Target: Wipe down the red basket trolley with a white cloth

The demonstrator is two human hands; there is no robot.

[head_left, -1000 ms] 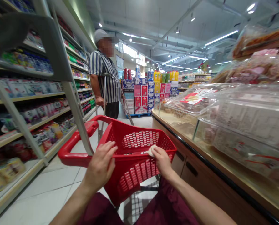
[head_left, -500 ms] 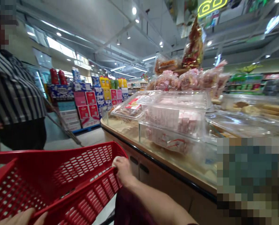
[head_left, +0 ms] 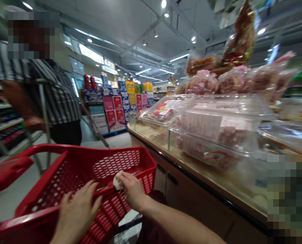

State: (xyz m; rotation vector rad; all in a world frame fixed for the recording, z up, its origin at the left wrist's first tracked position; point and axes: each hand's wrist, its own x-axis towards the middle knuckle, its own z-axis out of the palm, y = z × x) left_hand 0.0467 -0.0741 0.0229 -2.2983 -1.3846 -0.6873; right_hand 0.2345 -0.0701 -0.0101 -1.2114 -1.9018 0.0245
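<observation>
A red plastic shopping cart basket (head_left: pixel 64 166) with perforated walls fills the lower left. Over its near rim, my right hand (head_left: pixel 133 189) pinches a crumpled white tissue (head_left: pixel 118 181). My left hand (head_left: pixel 77 210) hovers at the near side of the basket with its fingers apart and nothing in them. Whether the left palm touches the rim is hidden.
On the right stands a bakery counter (head_left: pixel 151 140) with clear plastic food boxes (head_left: pixel 212 128) and bagged pastries (head_left: pixel 201 82). A person in a striped shirt (head_left: pixel 62 91) with crutches is at the left. Stacked cartons (head_left: pixel 114 113) stand beyond.
My right hand has moved along the near rim toward the left with the tissue. My left hand has risen further into view. The view has shifted left, showing more of the person.
</observation>
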